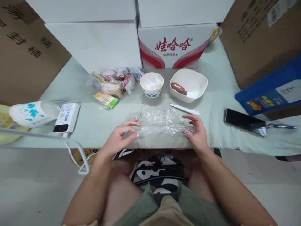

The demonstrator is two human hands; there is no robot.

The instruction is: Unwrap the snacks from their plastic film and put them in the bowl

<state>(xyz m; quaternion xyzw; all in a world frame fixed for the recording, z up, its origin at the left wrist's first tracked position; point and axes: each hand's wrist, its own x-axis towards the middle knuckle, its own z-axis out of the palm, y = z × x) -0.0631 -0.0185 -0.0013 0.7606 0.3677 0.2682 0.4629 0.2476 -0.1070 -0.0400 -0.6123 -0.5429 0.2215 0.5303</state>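
A crinkled sheet of clear plastic film (160, 117) lies on the cloth in front of me, between my two hands. At its left edge is my left hand (123, 135), thumb and fingers apart. My right hand (197, 133) touches the film's right edge, its thumb and fingers also spread. Just beyond the film rests a white utility knife (185, 109). Behind it stands a white square bowl (195, 86) with a wrapped sausage (178, 88) inside. Left of that bowl is a paper cup (151, 91) with blue leaves, holding clear plastic.
Several wrapped snacks (115, 83) lie at the back left, with a yellow-green packet (106, 99) before them. Farther left are a white power bank (68, 117) and a tipped stack of paper cups (35, 113). A phone (244, 121) lies right. Boxes (174, 47) line the back.
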